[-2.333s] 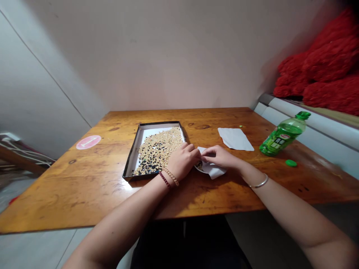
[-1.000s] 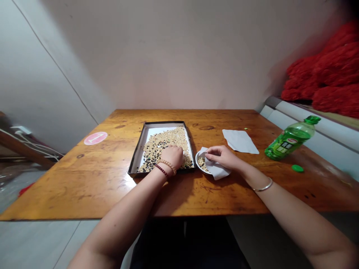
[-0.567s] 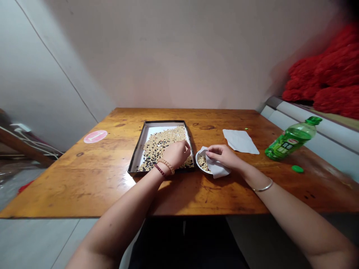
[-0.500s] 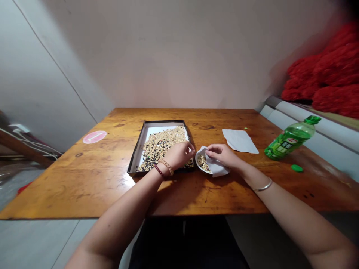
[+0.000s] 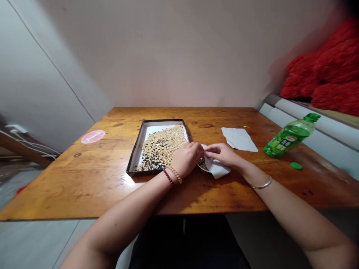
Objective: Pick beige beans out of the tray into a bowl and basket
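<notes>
My left hand, with its fingers pinched together, is over the near left side of a small white bowl. Its fingertips meet the upper edge of a piece of white paper; what they hold, if anything, is hidden. Thumb and fingers of my right hand are closed on that paper, which covers the bowl's right part. Mixed beans show in the bowl's uncovered part. Left of it lies a shallow black-edged tray of pale and dark beans, the dark ones mostly toward the near left.
Another white paper sheet lies right of the bowl. Farther right a green drink bottle stands tilted in view, its green cap on the wooden table. A pink round sticker is at left. Red bundles are piled at right.
My left hand has moved right, from the tray's right edge to the bowl and paper, its fingertips now beside my right hand's. My right hand stays at the paper.
</notes>
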